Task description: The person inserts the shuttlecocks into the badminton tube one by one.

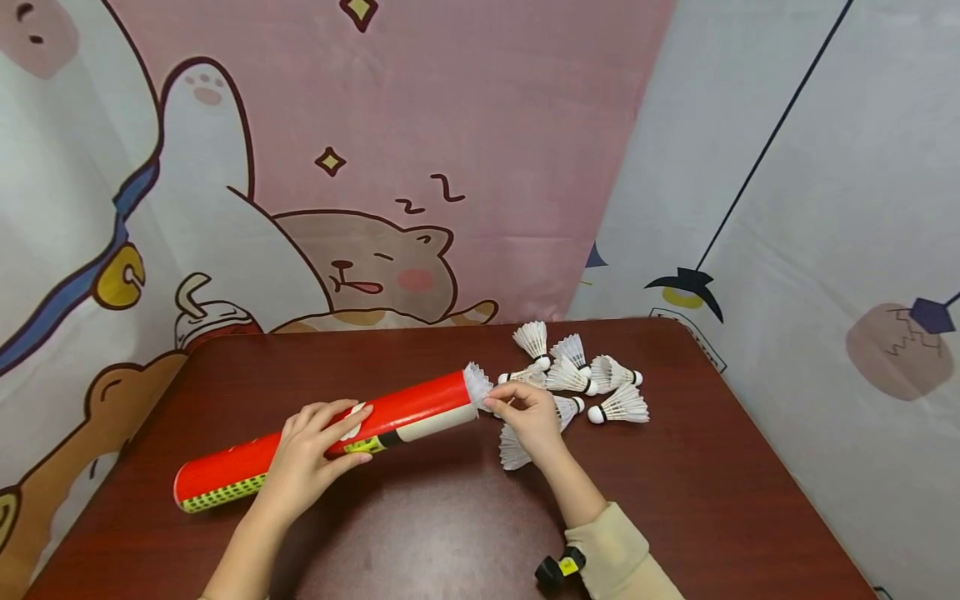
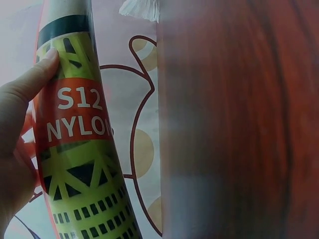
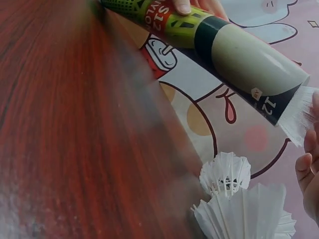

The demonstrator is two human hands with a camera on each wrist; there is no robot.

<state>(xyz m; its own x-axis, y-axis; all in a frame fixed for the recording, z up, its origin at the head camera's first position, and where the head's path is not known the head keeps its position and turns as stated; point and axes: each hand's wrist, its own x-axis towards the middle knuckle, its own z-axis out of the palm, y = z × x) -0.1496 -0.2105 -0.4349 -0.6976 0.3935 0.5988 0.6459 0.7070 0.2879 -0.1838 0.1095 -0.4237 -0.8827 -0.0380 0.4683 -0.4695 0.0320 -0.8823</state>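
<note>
My left hand (image 1: 303, 454) grips a red, white and yellow-green shuttlecock tube (image 1: 427, 404) around its middle, the thumb on the near side. The tube is tilted, its left end low by the table and its mouth raised to the right. From the mouth juts the white skirt of a shuttlecock (image 1: 476, 385), whose cork is hidden inside. My right hand (image 1: 534, 421) pinches the edge of that skirt between thumb and forefinger. In the left wrist view the tube (image 2: 82, 129) reads "S12 NYLON". The right wrist view has the skirt (image 3: 297, 115) at the tube's rim, beside my fingertips.
Several loose white shuttlecocks (image 1: 622, 406) lie in a cluster behind and to the right of my right hand. The dark red-brown table (image 1: 675, 517) ends at a back edge against a cartoon-printed cloth (image 1: 517, 167). A black strap with a yellow mark (image 1: 566, 567) sits at my right cuff.
</note>
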